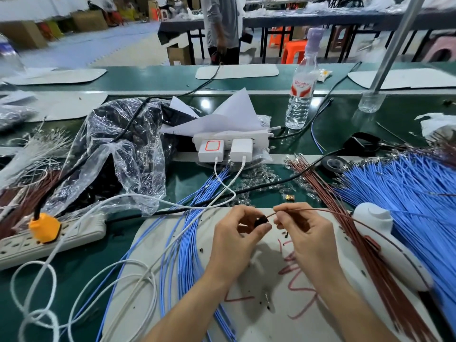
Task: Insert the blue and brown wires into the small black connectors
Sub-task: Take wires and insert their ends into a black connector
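Note:
My left hand (240,236) pinches a small black connector (261,221) between thumb and fingers above the white work mat (271,317). My right hand (302,227) pinches a brown wire (320,210) near its tip, and the tip points at the connector's right side. The wire trails off to the right over a white device. A pile of brown wires (357,233) fans out on the right, with a big bundle of blue wires (407,193) beyond it. More blue wires (187,238) lie left of my left hand.
A white power strip (49,240) with an orange plug sits at left, white cables looping below it. Chargers (225,149), a crumpled plastic bag (118,154), a water bottle (302,95) and a tape roll (334,164) lie behind. A white device (385,240) rests at right.

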Demonstrator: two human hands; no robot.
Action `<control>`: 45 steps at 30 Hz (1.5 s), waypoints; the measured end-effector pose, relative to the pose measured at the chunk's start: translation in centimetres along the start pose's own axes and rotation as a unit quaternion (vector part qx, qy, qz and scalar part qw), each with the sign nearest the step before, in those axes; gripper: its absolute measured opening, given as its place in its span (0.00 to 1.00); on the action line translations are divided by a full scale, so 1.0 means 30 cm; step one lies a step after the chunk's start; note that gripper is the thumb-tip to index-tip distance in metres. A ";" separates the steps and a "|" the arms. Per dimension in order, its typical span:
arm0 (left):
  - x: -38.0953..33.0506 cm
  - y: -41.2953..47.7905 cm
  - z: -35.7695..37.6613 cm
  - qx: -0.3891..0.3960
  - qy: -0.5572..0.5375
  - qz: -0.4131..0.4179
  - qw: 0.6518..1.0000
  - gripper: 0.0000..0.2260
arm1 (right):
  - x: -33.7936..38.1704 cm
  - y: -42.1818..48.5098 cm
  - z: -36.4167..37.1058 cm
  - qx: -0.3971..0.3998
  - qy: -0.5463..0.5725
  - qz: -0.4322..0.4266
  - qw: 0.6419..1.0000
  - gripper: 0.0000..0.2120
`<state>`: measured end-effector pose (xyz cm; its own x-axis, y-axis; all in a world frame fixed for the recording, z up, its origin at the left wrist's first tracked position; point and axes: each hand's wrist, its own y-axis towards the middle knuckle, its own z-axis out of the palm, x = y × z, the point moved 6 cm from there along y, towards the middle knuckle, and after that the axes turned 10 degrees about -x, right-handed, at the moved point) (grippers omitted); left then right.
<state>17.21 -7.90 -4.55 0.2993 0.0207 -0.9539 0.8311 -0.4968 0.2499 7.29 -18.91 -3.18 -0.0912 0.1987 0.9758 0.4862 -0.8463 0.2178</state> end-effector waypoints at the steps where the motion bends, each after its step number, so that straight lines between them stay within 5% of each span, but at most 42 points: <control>1: 0.000 0.000 0.001 0.000 0.000 0.000 1.000 0.08 | -0.008 0.002 0.000 0.004 0.001 0.010 1.000 0.07; 8: -0.005 -0.002 0.000 0.006 0.003 0.021 1.000 0.10 | -0.032 -0.006 0.022 0.039 0.014 0.075 0.996 0.06; 12: -0.021 0.000 -0.014 -0.016 -0.017 0.036 0.999 0.12 | -0.026 0.008 0.005 0.034 0.106 0.148 0.983 0.20; 19: -0.057 -0.025 -0.001 -0.029 0.096 0.168 0.981 0.17 | 0.021 -0.046 0.079 0.146 0.004 0.084 0.986 0.15; 23: -0.053 -0.015 -0.010 -0.028 0.093 0.185 0.978 0.07 | -0.014 -0.006 0.029 0.084 0.011 0.093 0.992 0.06; 26: -0.079 -0.003 -0.030 -0.050 0.131 0.202 0.969 0.09 | -0.025 0.016 -0.003 0.022 0.098 0.140 0.985 0.06; 30: -0.079 0.057 -0.212 -0.235 0.209 0.205 0.927 0.13 | -0.027 0.082 -0.118 -0.134 0.349 0.234 0.897 0.08; 34: -0.019 0.094 -0.346 -0.335 0.254 0.118 0.899 0.16 | -0.018 0.130 -0.232 -0.247 0.363 0.171 0.882 0.06; 38: -0.044 0.066 -0.305 -0.368 0.357 0.069 0.856 0.11 | 0.031 0.110 -0.228 -0.255 0.079 -0.007 0.964 0.07; 42: -0.119 0.009 -0.275 -0.419 0.308 0.148 0.842 0.07 | 0.122 0.051 -0.175 -0.218 -0.116 -0.259 0.934 0.07; 45: -0.163 -0.039 -0.194 -0.354 0.230 0.293 0.858 0.07 | 0.131 0.024 -0.132 -0.181 -0.117 -0.296 0.930 0.10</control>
<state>17.51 -2.38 0.78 0.7811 0.3677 -0.5047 0.5027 0.1092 0.8575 3.84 -20.69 0.90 -0.0375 0.7495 0.6610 0.0820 -0.6569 0.7495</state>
